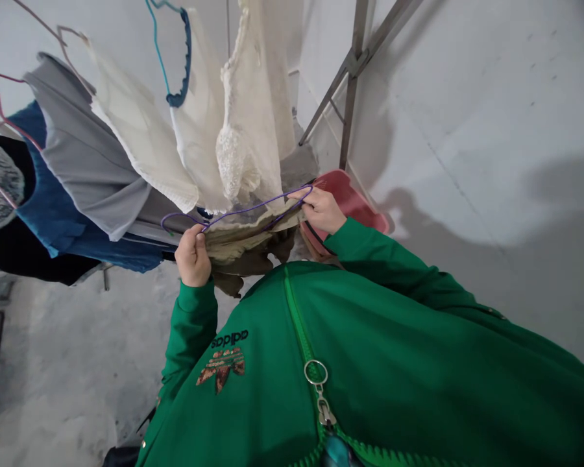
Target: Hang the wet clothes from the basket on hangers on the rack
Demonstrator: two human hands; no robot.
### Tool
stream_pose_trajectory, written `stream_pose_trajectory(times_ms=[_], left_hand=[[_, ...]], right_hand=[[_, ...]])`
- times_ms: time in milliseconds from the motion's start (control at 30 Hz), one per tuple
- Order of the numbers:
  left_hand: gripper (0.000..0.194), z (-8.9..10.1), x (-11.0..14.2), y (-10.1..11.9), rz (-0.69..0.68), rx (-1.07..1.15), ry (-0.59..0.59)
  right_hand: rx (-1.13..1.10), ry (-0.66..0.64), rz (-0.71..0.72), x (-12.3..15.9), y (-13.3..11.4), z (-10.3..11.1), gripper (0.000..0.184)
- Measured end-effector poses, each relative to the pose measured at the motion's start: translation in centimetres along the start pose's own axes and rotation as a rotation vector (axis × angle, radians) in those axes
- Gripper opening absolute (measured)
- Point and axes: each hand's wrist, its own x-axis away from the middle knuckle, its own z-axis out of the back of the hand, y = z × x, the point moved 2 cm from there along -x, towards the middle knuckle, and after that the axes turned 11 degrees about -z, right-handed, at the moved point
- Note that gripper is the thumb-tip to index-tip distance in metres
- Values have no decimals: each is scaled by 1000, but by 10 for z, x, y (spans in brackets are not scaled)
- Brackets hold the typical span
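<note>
Item: purple wire hanger (233, 211), held across the top edge of an olive cloth garment (246, 245), in front of the person.
Left hand (192, 256): clenched on the garment's edge, just under the hanger.
Right hand (321, 209): pinching the hanger's far arm.
Nearby: white lace garment (246, 123), grey garment (87, 152), blue garment (53, 194), all hanging; red plastic tub (353, 201); metal frame (353, 78).

From here I can read one word, "adidas" (230, 338), upside down in black above a copper-brown trefoil logo (221, 368) on the green zip-up track jacket (350, 337).
</note>
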Motion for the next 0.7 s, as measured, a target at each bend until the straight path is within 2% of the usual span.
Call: stream_pose_trajectory(times_ms=[100, 167, 267, 367, 467, 533, 633, 700], left_hand=[[25, -5, 3, 2, 36, 59, 51], [24, -4, 4, 1, 81, 86, 63], [25, -1, 2, -2, 125, 114, 24], [26, 2, -2, -4, 143, 98, -43], [27, 7, -5, -5, 120, 6, -73], [27, 9, -6, -6, 58, -63, -88], [28, 10, -3, -9, -31, -172, -103], [31, 10, 0, -11, -44, -259, -79]], right_hand=[[-45, -9, -66, 1, 6, 0, 42], [-80, -29, -159, 1, 11, 0, 40], [-129, -51, -340, -1, 18, -2, 38], [-181, -37, -441, -4, 20, -6, 36], [-206, -48, -476, -8, 18, -7, 33], [-193, -55, -477, -10, 16, -5, 32], [-134, -26, -400, -13, 9, 3, 30], [-74, 7, -311, -15, 3, 7, 30]])
